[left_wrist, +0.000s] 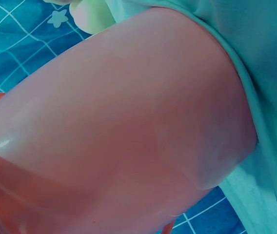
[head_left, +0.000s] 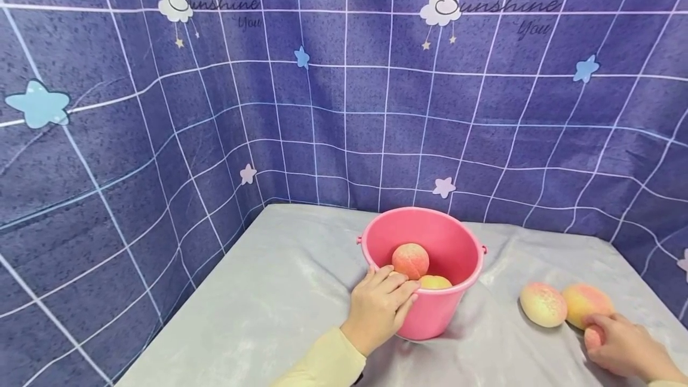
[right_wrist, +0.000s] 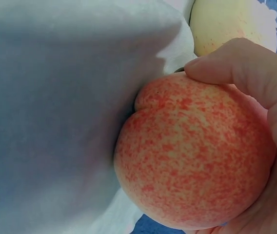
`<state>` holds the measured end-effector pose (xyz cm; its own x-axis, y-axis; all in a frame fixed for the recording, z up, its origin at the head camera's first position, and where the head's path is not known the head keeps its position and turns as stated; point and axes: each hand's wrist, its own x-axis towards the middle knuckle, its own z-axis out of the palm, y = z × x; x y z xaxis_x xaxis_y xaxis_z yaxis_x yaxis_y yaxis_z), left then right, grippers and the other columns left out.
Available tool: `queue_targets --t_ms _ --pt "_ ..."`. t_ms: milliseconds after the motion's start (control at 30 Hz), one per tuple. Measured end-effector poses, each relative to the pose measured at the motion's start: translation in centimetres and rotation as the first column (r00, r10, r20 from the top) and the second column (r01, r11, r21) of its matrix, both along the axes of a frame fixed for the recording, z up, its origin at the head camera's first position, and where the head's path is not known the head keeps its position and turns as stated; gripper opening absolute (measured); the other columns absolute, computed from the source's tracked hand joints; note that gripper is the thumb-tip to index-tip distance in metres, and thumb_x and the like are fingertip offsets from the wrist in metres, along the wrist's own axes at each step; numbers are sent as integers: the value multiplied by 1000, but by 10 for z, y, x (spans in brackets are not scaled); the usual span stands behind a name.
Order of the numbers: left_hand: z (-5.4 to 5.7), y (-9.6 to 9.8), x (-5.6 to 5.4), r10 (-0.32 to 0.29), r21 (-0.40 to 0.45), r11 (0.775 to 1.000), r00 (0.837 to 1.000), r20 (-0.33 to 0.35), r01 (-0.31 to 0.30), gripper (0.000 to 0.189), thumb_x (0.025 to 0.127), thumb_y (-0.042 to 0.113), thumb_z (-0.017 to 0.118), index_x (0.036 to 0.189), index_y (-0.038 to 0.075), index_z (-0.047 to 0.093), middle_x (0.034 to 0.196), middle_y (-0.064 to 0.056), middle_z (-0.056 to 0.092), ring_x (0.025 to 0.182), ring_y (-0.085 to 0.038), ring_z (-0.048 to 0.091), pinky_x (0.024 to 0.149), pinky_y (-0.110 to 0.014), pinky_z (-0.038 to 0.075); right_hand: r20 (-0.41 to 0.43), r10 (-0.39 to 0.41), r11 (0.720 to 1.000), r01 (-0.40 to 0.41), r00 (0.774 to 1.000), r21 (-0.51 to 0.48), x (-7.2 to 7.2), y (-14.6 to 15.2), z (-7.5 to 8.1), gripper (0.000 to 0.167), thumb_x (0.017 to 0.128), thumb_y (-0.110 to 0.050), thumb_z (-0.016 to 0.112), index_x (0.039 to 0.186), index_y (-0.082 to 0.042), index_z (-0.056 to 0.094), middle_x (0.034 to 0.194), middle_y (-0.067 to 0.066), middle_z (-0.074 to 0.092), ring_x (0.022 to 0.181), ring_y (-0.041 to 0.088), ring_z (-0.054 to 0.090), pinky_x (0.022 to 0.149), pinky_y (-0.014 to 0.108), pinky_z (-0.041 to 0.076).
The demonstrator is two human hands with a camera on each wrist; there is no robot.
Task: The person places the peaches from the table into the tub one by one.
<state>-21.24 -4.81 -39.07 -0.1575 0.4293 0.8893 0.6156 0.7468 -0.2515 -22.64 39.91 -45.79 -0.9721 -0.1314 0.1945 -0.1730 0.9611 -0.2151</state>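
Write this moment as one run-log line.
left hand: holds pink bucket; right hand: grips reddish peach; inside: peaches; nearby: pale peach, yellow peach

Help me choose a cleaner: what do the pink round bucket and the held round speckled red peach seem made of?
Pink round bucket: likely smooth, glossy plastic, given the bright highlight on its wall. Held speckled red peach: matte, creased, mottled surface; perhaps foam or real fruit, I cannot tell.

The bucket (head_left: 430,315) looks like smooth plastic, its wall catching a glossy highlight near the rim. The held peach (right_wrist: 192,156) has a matt, finely speckled skin; the pale peach (head_left: 541,306) looks smooth and matt too. The table cover (head_left: 242,291) is creased cloth with a soft sheen. The curtain (head_left: 365,88) is rippled, printed cloth, mostly matt. The sleeve (head_left: 325,363) is matt cloth.
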Motion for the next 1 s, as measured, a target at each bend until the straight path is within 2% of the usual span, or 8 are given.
queue_targets --t_ms 200,433,600,733,900,1000 --pt "0 1 0 0 -5 1000 1000 3 0 31 99 29 45 95 23 75 88 7 67 91 -16 62 80 -41 53 -70 35 999 -36 997 -15 4 -2 4 22 75 -11 64 95 -1 66 86 26 59 76 44 60 61 58 46" --pt "-1 4 1 -8 8 1000 1000 -1 8 32 99 29 44 94 22 75 88 7 67 90 -16 62 80 -40 52 -101 60 998 -61 993 -2 6 -5 18 17 74 -9 63 90 -3 66 81 18 60 72 38 60 60 55 46" --pt "-1 4 1 -4 25 1000 1000 -3 4 33 100 30 43 93 23 75 88 7 67 90 -17 63 80 -42 52 -128 99 995 -99 987 7 2 -8 29 19 70 -10 66 89 -3 65 79 14 61 69 33 59 60 50 47" --pt "0 4 0 1 24 1000 1000 -9 -1 36 100 32 43 93 23 76 87 7 68 90 -17 63 80 -40 52 -179 145 989 -143 973 20 -2 -10 36 25 62 -9 72 85 -4 64 77 10 60 68 26 57 59 43 47" --pt "0 2 -1 0 36 999 1000 -9 0 37 101 33 42 92 22 77 86 7 68 90 -17 64 81 -38 52 -162 190 982 -189 968 24 -5 -16 46 30 59 -9 75 87 -4 64 80 9 61 71 22 56 60 38 46" --pt "-1 2 -1 3 34 999 1000 -11 -2 36 100 32 43 92 22 76 87 7 68 89 -17 63 81 -38 52 -128 182 983 -182 975 16 -5 -19 53 29 62 -11 74 88 -5 64 80 9 60 70 22 56 60 38 46"
